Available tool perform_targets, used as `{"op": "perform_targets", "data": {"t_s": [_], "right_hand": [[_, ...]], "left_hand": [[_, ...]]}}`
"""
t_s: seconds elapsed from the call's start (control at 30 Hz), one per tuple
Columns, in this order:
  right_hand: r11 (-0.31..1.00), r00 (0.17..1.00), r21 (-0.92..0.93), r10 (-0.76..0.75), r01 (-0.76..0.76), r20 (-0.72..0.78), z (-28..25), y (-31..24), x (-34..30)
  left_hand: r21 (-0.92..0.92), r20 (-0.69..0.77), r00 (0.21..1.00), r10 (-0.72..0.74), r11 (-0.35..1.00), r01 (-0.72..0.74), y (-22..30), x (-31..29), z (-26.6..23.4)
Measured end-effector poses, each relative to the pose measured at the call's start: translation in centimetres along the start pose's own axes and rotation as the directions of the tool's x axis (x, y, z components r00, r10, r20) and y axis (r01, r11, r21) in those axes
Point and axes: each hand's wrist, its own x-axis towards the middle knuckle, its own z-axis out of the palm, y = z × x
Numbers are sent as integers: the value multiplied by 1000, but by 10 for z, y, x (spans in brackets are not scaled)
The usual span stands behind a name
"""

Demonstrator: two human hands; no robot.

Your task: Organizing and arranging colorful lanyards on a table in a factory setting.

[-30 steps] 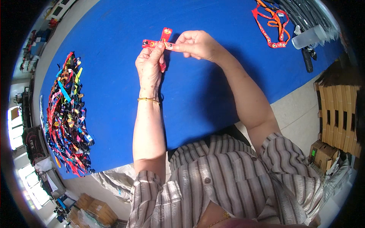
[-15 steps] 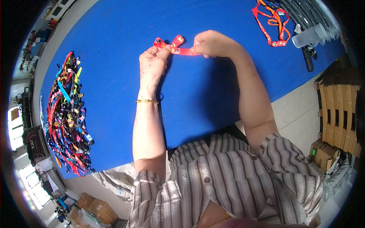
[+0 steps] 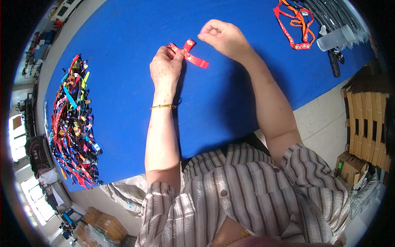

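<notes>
Near the middle of the blue table (image 3: 205, 111), a short red printed strap (image 3: 196, 61) is looped or tied into a bow-like shape. My left hand (image 3: 166, 66) is closed on it, pinching the crossing between thumb and forefinger. One flat end points right and lies free, while a loop stands up beside the fingertips; the part under my fingers is hidden. Up and to the right, my right hand (image 3: 224, 38) is lifted clear of the strap. Its fingers are loosely bent, the thumb slightly apart, and nothing shows in them.
A long heap of multicoloured straps (image 3: 74, 123) lies along the left side. At the far right are a red and orange strap harness (image 3: 294, 45), a translucent plastic cylinder (image 3: 335, 38) and a bundle of black straps (image 3: 329, 14). Cardboard stacks (image 3: 366, 123) stand beyond the right edge.
My right hand has let go of the strap's right end and moved up and away. That end now slants downward. My left hand keeps its pinch almost in place.
</notes>
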Motion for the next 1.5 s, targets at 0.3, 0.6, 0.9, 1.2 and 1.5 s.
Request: {"op": "perform_targets", "data": {"t_s": [0.3, 0.6, 0.9, 1.2, 1.5], "right_hand": [[754, 794, -286, -607, 591, 43, 34, -4, -1], [702, 781, -405, -622, 585, 50, 33, 0, -1], [691, 795, -449, -602, 566, 74, 37, -9, -3], [762, 858, -418, -505, 494, 93, 32, 0, -2], [977, 957, -85, -207, 194, -202, 30, 15, 12]], "left_hand": [[-43, 46, 998, -37, 998, 39, -3, 0, -5], [-228, 225, 971, -85, 964, 137, -15, 4, -22], [469, -153, 977, 151, 881, -63, -28, -6, -59], [150, 48, 867, 495, 855, -497, 4, -29, -5], [317, 51, 782, 621, 733, -602, -10, -38, 5]]}}
